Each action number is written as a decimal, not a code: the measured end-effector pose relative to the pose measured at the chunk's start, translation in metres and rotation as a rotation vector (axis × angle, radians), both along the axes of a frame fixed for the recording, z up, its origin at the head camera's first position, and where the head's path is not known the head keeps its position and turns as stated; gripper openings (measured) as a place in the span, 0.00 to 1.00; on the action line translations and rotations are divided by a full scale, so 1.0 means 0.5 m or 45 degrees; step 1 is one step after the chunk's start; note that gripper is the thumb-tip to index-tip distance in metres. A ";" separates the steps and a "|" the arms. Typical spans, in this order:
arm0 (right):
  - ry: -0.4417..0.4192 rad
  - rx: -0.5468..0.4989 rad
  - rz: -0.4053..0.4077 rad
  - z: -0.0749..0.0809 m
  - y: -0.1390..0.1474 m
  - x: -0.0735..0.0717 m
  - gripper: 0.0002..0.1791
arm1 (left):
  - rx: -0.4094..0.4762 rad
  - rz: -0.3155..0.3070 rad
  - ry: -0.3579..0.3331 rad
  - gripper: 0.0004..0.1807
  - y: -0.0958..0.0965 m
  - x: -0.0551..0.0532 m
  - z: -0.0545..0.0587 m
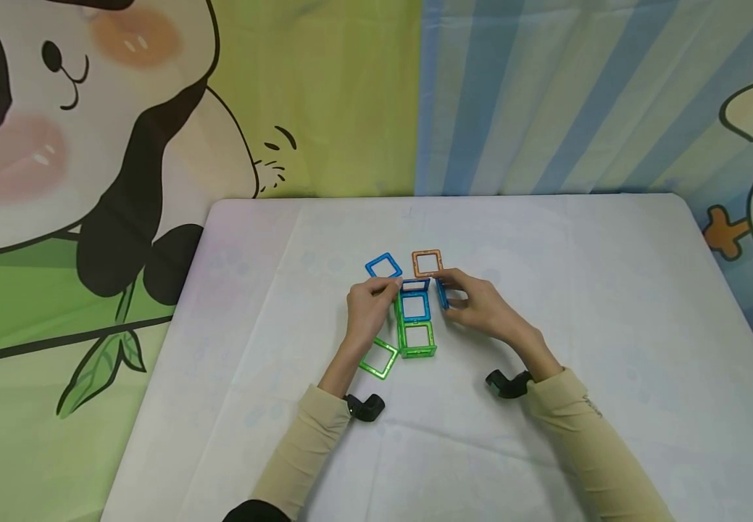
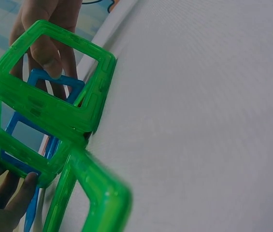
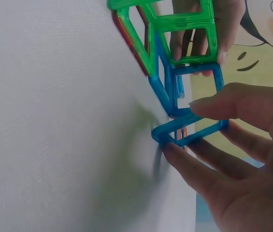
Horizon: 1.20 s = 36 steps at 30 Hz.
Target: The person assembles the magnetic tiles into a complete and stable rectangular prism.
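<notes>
My left hand (image 1: 368, 310) pinches a standing green square magnetic tile (image 2: 20, 154) at the rear left of a small frame of tiles. Inside that frame, a blue tile (image 1: 416, 307) and a green tile (image 1: 419, 335) lie flat, with a dark blue tile (image 1: 415, 285) standing behind them. My right hand (image 1: 477, 304) holds another blue square tile (image 3: 194, 128) between thumb and fingers at the frame's right side. Its edge is close against the blue part of the frame; whether they touch cannot be told.
A loose blue tile (image 1: 384, 265) and an orange tile (image 1: 427, 262) lie behind the frame. Another green tile (image 1: 379, 359) lies at its front left. All rest on a white-covered table (image 1: 546, 239), before a cartoon-printed backdrop (image 1: 324, 94).
</notes>
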State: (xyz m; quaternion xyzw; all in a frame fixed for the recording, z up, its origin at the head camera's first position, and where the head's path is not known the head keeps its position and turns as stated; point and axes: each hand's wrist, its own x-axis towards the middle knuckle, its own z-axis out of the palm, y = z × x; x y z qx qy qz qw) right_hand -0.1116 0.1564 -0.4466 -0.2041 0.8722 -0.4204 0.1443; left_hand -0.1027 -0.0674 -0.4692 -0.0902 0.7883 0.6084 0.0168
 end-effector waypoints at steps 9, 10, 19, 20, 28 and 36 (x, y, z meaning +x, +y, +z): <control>-0.032 -0.071 0.001 -0.006 -0.004 0.003 0.38 | 0.006 0.002 -0.011 0.13 -0.001 0.001 0.001; -0.037 -0.079 0.001 -0.007 -0.005 0.003 0.38 | 0.007 0.002 -0.009 0.13 -0.001 0.001 0.001; -0.052 -0.145 -0.009 -0.012 -0.012 0.008 0.38 | 0.000 0.002 -0.008 0.13 -0.001 0.002 0.002; -0.054 -0.155 -0.012 -0.012 -0.013 0.008 0.38 | 0.001 0.004 -0.010 0.13 -0.001 0.002 0.002; -0.061 -0.205 -0.045 -0.016 -0.019 0.013 0.38 | -0.006 0.023 -0.023 0.12 0.002 0.002 0.004; -0.046 -0.180 -0.056 -0.021 -0.026 0.017 0.40 | 0.003 0.030 -0.041 0.14 0.003 0.003 0.002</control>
